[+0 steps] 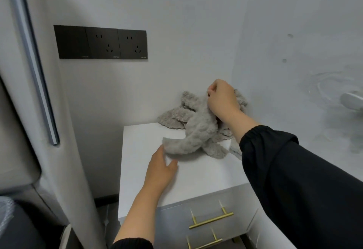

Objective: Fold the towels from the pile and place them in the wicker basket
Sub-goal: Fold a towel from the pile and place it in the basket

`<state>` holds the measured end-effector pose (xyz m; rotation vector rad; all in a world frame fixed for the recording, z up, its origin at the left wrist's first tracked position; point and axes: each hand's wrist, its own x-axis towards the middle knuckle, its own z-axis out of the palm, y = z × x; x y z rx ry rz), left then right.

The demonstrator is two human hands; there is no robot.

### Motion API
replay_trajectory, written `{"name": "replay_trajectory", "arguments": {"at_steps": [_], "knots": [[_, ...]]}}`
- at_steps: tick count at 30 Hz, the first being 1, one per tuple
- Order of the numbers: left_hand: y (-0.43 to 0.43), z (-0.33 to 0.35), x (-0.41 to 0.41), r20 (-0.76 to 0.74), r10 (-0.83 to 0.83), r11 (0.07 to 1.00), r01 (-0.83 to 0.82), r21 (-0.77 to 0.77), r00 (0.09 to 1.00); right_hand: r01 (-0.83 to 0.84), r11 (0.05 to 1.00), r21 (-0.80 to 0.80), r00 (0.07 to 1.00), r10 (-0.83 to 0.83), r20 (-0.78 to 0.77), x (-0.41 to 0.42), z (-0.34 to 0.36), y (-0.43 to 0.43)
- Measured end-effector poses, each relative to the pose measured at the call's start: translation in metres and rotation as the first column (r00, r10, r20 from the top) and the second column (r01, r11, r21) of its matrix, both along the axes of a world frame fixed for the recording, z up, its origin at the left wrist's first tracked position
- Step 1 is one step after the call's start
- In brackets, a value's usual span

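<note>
A soft gray towel (198,131) is hanging from the right hand (222,99). The fingers (213,87) of that hand are curling tight and pinching the top of the towel, up above the back of the white table (196,180). The towel is looking fluffy and fuzzy, like a teddy bear. It is drooping down in a long twisted shape, with its low end lying on the table top. Behind it, the pile (174,115) of more gray towels is sitting all bunched up in the back corner of the table, against the pale wall (176,32). Some of them are showing wavy edges. The left hand (161,172) is reaching out flat over the smooth table, with its fingers straight and a little spread, holding nothing. Its fingertips are right by the low end of the towel, but I cannot tell if they are touching it. A black sleeve (294,180) with a puffy cuff is covering the right arm. Two thin, shiny gold handles (211,220) are sticking out from the drawers at the front of the table. Three flat black square plates (102,42) are sitting side by side on the wall to the left, two of them with plug holes.
</note>
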<state>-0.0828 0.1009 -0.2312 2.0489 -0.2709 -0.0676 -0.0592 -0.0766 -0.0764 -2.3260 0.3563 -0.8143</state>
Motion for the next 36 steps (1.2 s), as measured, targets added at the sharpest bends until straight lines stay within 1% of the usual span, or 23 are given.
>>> {"name": "replay_trajectory", "arguments": {"at_steps": [3,5,7,8,10,12,14,16,18,20,21,22,23,24,26,27,28,29,31,33,34,35,36], "knots": [[-0.006,0.009,-0.006,0.031,-0.059,0.986,0.063,-0.157,0.998,-0.026,1.000,-0.002,1.000,0.026,0.004,-0.011,-0.001,0.003],[-0.012,0.016,-0.010,0.051,-0.098,0.966,0.108,-0.237,0.994,-0.051,0.998,-0.046,0.999,0.050,-0.014,-0.017,-0.002,0.008],[-0.018,0.022,-0.013,0.095,-0.036,0.952,0.063,-0.298,0.995,-0.062,0.995,-0.077,0.998,0.060,-0.024,-0.024,0.000,0.012],[-0.019,0.026,-0.016,0.105,0.020,0.941,0.016,-0.339,0.994,-0.078,0.995,-0.060,0.996,0.075,-0.047,-0.028,0.001,0.013],[-0.020,0.037,-0.022,0.126,0.072,0.909,-0.013,-0.417,0.989,-0.126,0.990,0.058,0.989,0.130,-0.073,-0.034,0.001,0.013],[-0.019,0.045,-0.025,0.154,0.000,0.892,0.069,-0.447,0.988,-0.168,0.960,0.225,0.983,0.181,-0.041,-0.042,0.002,0.011],[-0.020,0.052,-0.032,0.164,-0.124,0.895,0.181,-0.407,0.979,-0.205,0.918,0.339,0.977,0.214,0.011,-0.049,0.001,0.010],[-0.024,0.055,-0.037,0.176,-0.163,0.928,0.211,-0.306,0.971,-0.231,0.888,0.398,0.969,0.245,0.016,-0.057,-0.002,0.011],[-0.028,0.054,-0.037,0.238,-0.114,0.976,0.153,-0.154,0.965,-0.264,0.851,0.454,0.955,0.297,0.000,-0.064,-0.006,0.011],[-0.028,0.056,-0.036,0.308,-0.003,0.999,0.019,-0.049,0.951,-0.294,0.815,0.499,0.939,0.343,-0.008,-0.072,-0.014,0.010],[-0.025,0.057,-0.035,0.279,0.040,0.999,-0.032,-0.032,0.959,-0.284,0.821,0.496,0.941,0.339,-0.022,-0.078,-0.020,0.008],[-0.019,0.059,-0.032,0.211,0.046,0.998,-0.038,-0.041,0.976,-0.260,0.844,0.470,0.948,0.315,-0.042,-0.083,-0.027,0.005],[-0.014,0.060,-0.030,0.113,-0.011,0.998,0.018,-0.056,0.993,-0.229,0.862,0.452,0.957,0.284,-0.058,-0.090,-0.034,0.001],[-0.007,0.061,-0.029,0.009,-0.117,0.991,0.118,-0.065,0.993,-0.213,0.868,0.449,0.960,0.271,-0.068,-0.098,-0.042,-0.002],[0.006,0.062,-0.029,-0.190,-0.336,0.941,0.337,-0.026,0.923,-0.237,0.851,0.469,0.938,0.326,-0.118,-0.114,-0.053,-0.006],[0.010,0.060,-0.028,-0.264,-0.396,0.910,0.414,0.012,0.879,-0.262,0.834,0.486,0.913,0.377,-0.155,-0.120,-0.055,-0.009],[0.010,0.058,-0.027,-0.304,-0.423,0.889,0.456,0.041,0.853,-0.284,0.827,0.485,0.883,0.423,-0.203,-0.125,-0.058,-0.013],[0.009,0.054,-0.026,-0.314,-0.421,0.889,0.456,0.047,0.851,-0.300,0.840,0.451,0.851,0.450,-0.271,-0.130,-0.059,-0.017],[0.003,0.049,-0.025,-0.287,-0.335,0.940,0.337,-0.043,0.897,-0.312,0.894,0.322,0.785,0.433,-0.443,-0.132,-0.061,-0.028],[-0.004,0.045,-0.026,-0.283,-0.190,0.975,0.147,-0.166,0.940,-0.280,0.932,0.232,0.724,0.363,-0.587,-0.131,-0.067,-0.040],[-0.007,0.044,-0.026,-0.287,-0.121,0.979,0.067,-0.191,0.950,-0.257,0.946,0.198,0.693,0.323,-0.644,-0.130,-0.072,-0.045],[-0.007,0.042,-0.025,-0.289,-0.063,0.981,0.005,-0.196,0.955,-0.219,0.960,0.176,0.683,0.280,-0.675,-0.128,-0.078,-0.050],[-0.007,0.040,-0.024,-0.288,-0.025,0.980,-0.033,-0.197,0.957,-0.155,0.974,0.167,0.708,0.228,-0.668,-0.126,-0.085,-0.054]]}}
